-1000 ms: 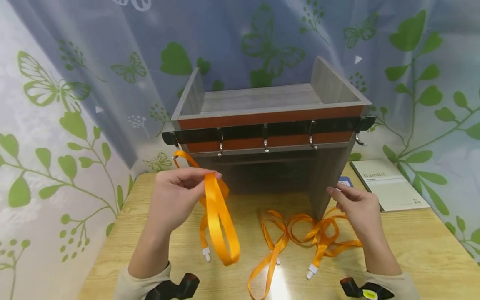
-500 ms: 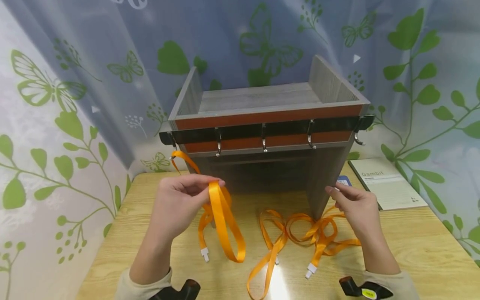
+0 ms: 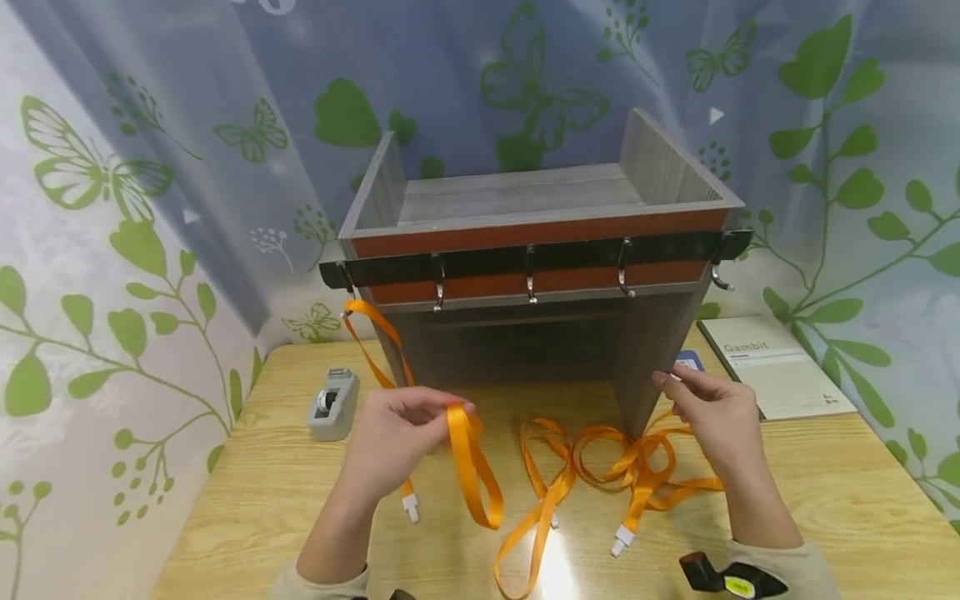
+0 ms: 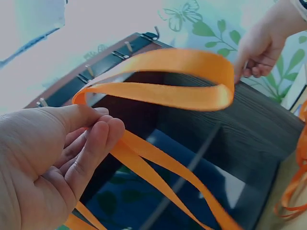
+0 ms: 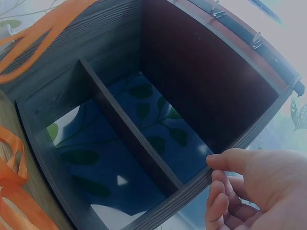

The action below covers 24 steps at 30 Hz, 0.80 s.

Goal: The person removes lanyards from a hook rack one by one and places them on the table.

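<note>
My left hand pinches an orange lanyard between thumb and fingers, and a loop of it droops past the fingertips. In the left wrist view, more strap runs down below that hand. An orange strap hangs over the leftmost hook of the black hook rail; its lower part passes behind the left hand. A white clip dangles below. My right hand grips the front edge of the grey wooden shelf's right side panel, thumb on one face and fingers curled at the other.
More orange lanyards lie looped on the wooden table, one showing a white clip. A grey tape dispenser stands left of the shelf. At the right are a notebook and a blue card.
My left hand has moved right and down with the lanyard loop, uncovering the tape dispenser and more of the strap on the hook. The right hand keeps its place on the shelf.
</note>
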### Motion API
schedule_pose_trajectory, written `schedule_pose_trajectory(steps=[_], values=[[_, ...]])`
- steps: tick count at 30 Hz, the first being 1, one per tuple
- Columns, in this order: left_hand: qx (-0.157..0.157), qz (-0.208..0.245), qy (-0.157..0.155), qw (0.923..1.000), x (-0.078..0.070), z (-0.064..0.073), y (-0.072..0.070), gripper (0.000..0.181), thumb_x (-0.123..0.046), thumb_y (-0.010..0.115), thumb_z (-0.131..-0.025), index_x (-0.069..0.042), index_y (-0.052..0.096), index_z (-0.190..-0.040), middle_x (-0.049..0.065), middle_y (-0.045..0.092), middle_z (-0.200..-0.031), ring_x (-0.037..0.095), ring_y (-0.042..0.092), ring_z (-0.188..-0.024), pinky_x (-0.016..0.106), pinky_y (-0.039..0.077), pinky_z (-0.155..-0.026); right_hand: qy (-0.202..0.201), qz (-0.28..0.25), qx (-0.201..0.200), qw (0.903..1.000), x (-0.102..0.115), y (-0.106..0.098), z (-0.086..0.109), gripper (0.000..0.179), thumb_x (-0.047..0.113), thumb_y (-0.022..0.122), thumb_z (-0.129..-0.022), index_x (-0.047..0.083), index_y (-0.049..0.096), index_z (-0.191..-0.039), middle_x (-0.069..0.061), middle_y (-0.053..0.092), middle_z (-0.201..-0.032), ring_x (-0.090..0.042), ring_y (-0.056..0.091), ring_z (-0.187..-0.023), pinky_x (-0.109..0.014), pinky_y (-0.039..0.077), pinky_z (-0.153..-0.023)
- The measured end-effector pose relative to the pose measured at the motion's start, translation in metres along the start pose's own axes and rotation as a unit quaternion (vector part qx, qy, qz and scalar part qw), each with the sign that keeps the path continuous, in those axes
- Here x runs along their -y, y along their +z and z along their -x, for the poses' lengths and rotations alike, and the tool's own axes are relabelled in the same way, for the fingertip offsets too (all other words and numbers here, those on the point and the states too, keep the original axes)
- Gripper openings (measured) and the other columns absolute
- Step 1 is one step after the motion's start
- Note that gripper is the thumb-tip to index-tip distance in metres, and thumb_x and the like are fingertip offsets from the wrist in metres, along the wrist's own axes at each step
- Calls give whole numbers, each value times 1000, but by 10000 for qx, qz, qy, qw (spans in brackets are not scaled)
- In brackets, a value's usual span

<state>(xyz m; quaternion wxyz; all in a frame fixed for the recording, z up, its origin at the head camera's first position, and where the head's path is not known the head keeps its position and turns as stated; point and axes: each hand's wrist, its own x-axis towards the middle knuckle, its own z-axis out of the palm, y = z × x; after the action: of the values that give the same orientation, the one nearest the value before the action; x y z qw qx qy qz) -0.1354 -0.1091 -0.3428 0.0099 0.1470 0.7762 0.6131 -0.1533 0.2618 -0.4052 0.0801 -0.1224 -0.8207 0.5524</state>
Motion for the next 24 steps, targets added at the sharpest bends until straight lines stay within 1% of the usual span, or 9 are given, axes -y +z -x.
schedule_pose_trajectory(steps=[2, 5, 9, 13, 16, 21, 24], values=[[58, -23, -131, 9999, 5, -1, 4, 11, -6, 75, -88, -2, 78, -97, 16, 78, -96, 13, 71, -70, 30, 62, -66, 11, 10, -2, 10000, 0, 0, 0, 56, 49, 69, -91, 9, 68, -129, 22, 66, -88, -6, 57, -78, -17, 54, -66], [147, -198, -360, 9990, 12, -2, 8, 10, -9, 76, -87, -5, 79, -96, 12, 78, -96, 14, 70, -67, 29, 62, -67, 9, 39, 2, 10000, 0, -1, 0, 56, 50, 69, -91, 9, 68, -130, 21, 65, -88, -6, 57, -78, -18, 54, -65], [278, -340, -544, 9975, 18, -2, 12, 10, -10, 75, -87, -6, 79, -96, 10, 79, -94, 14, 70, -65, 28, 61, -68, -54, 46, 6, 10000, 0, -1, 0, 55, 50, 68, -92, 9, 68, -129, 21, 66, -88, -6, 57, -78, -19, 55, -66], [364, -288, -596, 9971, 24, -2, 13, 12, -10, 74, -88, -3, 78, -97, 13, 78, -93, 16, 71, -67, 29, 62, -67, -72, 49, 2, 10000, 0, 0, 0, 54, 49, 69, -92, 9, 69, -128, 20, 67, -87, -7, 57, -77, -20, 55, -66], [335, -237, -658, 9970, 30, -6, 14, 13, -10, 74, -88, -1, 78, -98, 15, 78, -93, 17, 73, -68, 29, 62, -65, -54, 50, -14, 10000, 0, 0, 1, 54, 49, 69, -91, 10, 69, -128, 18, 66, -85, -7, 56, -77, -20, 54, -65], [242, -116, -943, 9952, 49, -10, 15, 14, -7, 72, -89, 3, 76, -98, 17, 77, -89, 18, 74, -68, 31, 63, -66, -50, 42, -5, 10000, 0, 0, 0, 54, 49, 68, -92, 9, 68, -129, 16, 66, -85, -7, 56, -77, -19, 54, -65], [251, -91, -1074, 9939, 62, -11, 16, 16, -8, 72, -89, 5, 75, -98, 18, 77, -88, 23, 75, -69, 32, 63, -67, -70, 38, -5, 10000, 1, 0, 0, 53, 48, 68, -92, 9, 68, -129, 16, 66, -85, -7, 55, -77, -18, 54, -65]])
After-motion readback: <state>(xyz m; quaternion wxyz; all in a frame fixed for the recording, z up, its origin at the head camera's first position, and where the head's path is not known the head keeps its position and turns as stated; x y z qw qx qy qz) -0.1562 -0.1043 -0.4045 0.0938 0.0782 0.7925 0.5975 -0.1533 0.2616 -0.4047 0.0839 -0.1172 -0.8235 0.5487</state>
